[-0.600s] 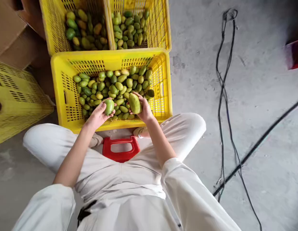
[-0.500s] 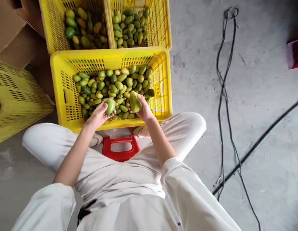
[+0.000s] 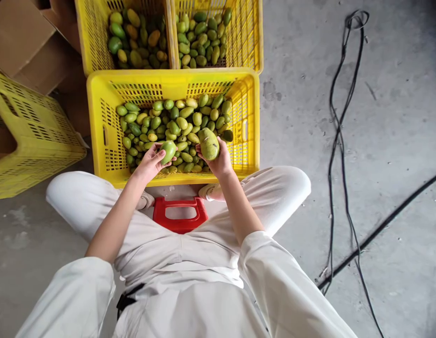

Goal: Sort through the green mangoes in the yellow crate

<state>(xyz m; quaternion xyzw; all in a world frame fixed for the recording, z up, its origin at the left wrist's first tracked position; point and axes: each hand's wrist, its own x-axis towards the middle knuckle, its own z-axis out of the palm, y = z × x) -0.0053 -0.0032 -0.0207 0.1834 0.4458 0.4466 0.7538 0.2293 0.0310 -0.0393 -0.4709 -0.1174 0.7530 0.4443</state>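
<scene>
The mango [image 3: 209, 144] in the right hand [image 3: 223, 160] now turned to a different, dark-marked side.

No text, label, brand, number or sign can be read; on the side wall [image 3: 252, 136] at the three o'clock end of the front yellow crate [image 3: 173, 80], faint marks are too small to tell as lettering.
</scene>
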